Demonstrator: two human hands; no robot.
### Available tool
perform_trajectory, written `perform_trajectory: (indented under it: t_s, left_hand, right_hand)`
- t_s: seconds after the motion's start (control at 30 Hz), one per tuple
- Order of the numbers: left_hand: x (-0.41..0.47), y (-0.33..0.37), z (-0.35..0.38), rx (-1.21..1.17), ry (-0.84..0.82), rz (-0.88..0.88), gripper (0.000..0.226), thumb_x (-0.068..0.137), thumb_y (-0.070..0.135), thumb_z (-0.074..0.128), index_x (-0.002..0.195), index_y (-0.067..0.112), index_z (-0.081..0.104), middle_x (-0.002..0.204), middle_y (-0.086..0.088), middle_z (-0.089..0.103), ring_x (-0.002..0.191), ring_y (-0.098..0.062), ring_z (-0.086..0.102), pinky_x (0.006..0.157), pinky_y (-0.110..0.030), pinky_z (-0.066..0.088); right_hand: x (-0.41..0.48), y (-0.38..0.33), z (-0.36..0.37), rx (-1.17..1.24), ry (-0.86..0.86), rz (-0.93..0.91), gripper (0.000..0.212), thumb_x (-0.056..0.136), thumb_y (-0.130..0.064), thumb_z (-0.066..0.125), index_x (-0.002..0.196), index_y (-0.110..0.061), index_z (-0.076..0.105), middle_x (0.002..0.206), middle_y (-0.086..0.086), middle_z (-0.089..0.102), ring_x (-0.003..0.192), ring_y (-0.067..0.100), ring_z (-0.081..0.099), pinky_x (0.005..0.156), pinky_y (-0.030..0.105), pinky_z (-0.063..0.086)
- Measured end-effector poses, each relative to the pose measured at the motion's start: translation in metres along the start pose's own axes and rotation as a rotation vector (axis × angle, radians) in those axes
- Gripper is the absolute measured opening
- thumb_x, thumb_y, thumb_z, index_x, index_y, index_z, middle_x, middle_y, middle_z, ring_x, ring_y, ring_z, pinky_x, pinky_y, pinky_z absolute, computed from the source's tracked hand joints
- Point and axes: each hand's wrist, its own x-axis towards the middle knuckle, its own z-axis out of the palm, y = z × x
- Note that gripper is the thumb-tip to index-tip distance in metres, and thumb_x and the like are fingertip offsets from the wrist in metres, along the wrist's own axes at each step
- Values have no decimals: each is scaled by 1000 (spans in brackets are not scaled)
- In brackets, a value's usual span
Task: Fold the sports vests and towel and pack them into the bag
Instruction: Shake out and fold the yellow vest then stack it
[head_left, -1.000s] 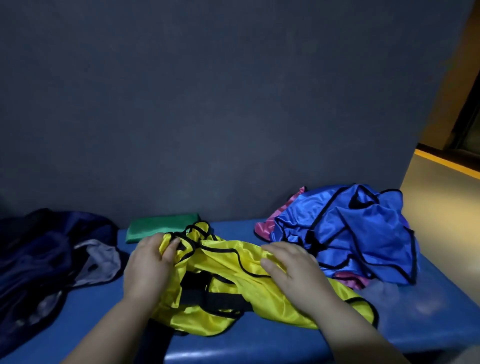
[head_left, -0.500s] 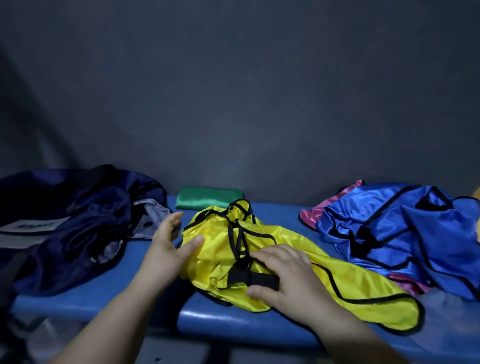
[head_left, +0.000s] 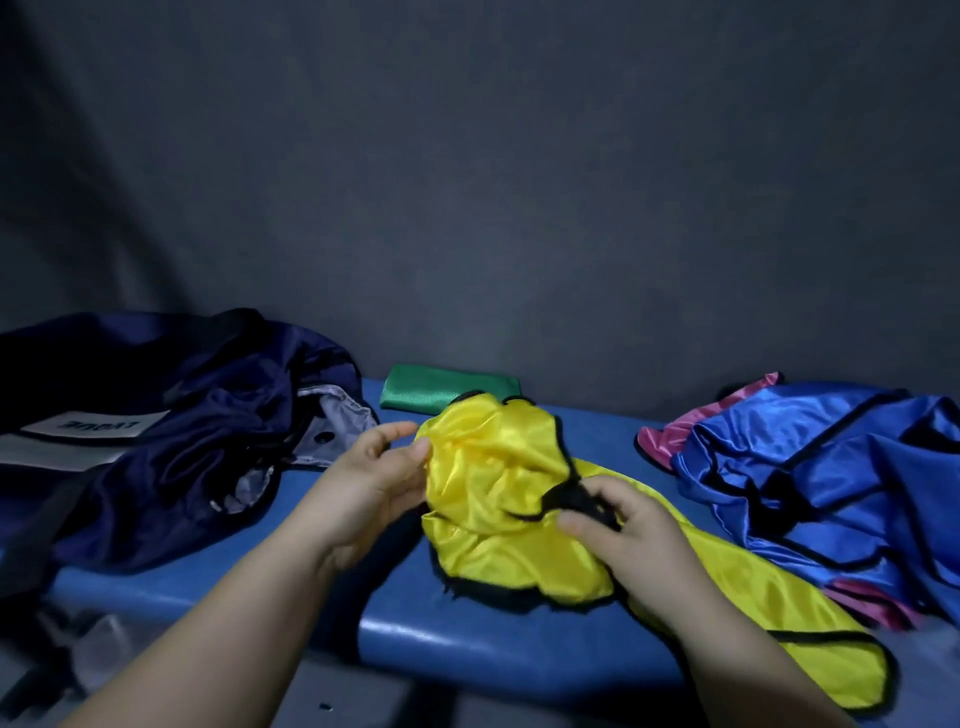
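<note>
early in the task, i judge. the yellow vest (head_left: 488, 467) lies bunched at the middle of the blue surface (head_left: 467, 639), its tail trailing toward 5 o'clock. the left hand (head_left: 374, 483) grips the bunch at its 9 o'clock side, thumb on the cloth. the right hand (head_left: 618, 530) pinches the black trim at the 4 o'clock side. the hands are apart, both clamped on this vest, which is not yet folded.

at 12 o'clock from it a green piece (head_left: 449, 392) lies folded; whether it is the towel or a vest i cannot tell. at 3 o'clock a blue vest (head_left: 831, 483) sits crumpled on a pink vest (head_left: 670, 434), both unfolded. the bag (head_left: 156, 441) slumps at 9 o'clock, grey lining showing, and nothing folded shows inside it.

so one piece looks folded, three vests are left to fold, and all the packing is left.
</note>
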Motion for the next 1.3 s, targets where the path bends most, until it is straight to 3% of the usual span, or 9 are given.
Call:
perform_trajectory:
  t_s: [0.1,0.23,0.37,0.5,0.67,0.83,1.0,1.1,1.3]
  left_hand:
    - [1,0,3,-21,-58,94,47,82,10,73,122,20,51,128,-3,60,98,-7,67,94,-31,51]
    - [-1,-11,4,459,-1,179,48,87,18,70,128,29,48,130,17,51,121,-2,51,91,-19,42]
    - [-1,-22,8,729,-9,209,59,78,35,79,127,37,46,124,18,54,118,-2,50,92,-21,38]
    - [-1,-29,19,777,-27,303,55,63,58,76,109,32,62,99,14,64,90,-2,60,81,-20,45]
    - [-6,-36,41,768,72,493,22,82,25,76,82,25,53,54,13,44,52,-4,39,54,-20,33]
    - [-15,-42,52,842,-60,357,31,81,56,67,82,29,51,55,6,58,53,-11,54,57,-35,46]
    - [-19,-54,58,1058,-129,188,51,75,79,49,113,46,54,96,12,68,92,-8,63,86,-36,52]
    - [-21,-55,64,1064,-157,166,43,81,65,60,119,46,54,105,17,64,101,-5,59,92,-27,48]
    - [-21,-52,70,678,-154,226,33,82,10,75,107,27,59,63,5,61,57,-5,49,63,-19,43]
  right_hand:
    - [7,-1,-11,283,129,79,20,78,-27,69,92,-12,68,84,-1,70,79,12,63,73,26,50]
    - [15,6,-32,394,351,189,51,66,-63,73,91,-18,70,99,12,72,89,23,67,84,40,53]
    - [15,11,-49,300,416,242,20,91,-38,62,92,-20,68,97,10,73,92,29,68,91,53,53]
    - [8,9,-54,236,334,196,14,88,-40,65,96,-28,69,98,2,73,94,25,69,92,53,52]
    - [-2,2,-56,294,112,176,13,87,-29,61,93,-20,69,88,5,74,84,21,70,81,42,52]
    - [-8,3,-64,210,23,222,12,96,-17,55,93,-7,61,81,14,71,76,28,68,77,42,51]
    - [-12,3,-70,-15,0,216,17,96,-27,57,88,-12,59,81,18,69,77,28,67,73,38,50]
    - [-13,3,-73,-108,21,203,19,96,-27,58,83,-13,57,65,0,61,63,9,56,61,24,42]
    - [-10,7,-80,-159,163,181,23,96,-25,57,80,-8,55,66,-1,48,62,12,46,61,30,36]
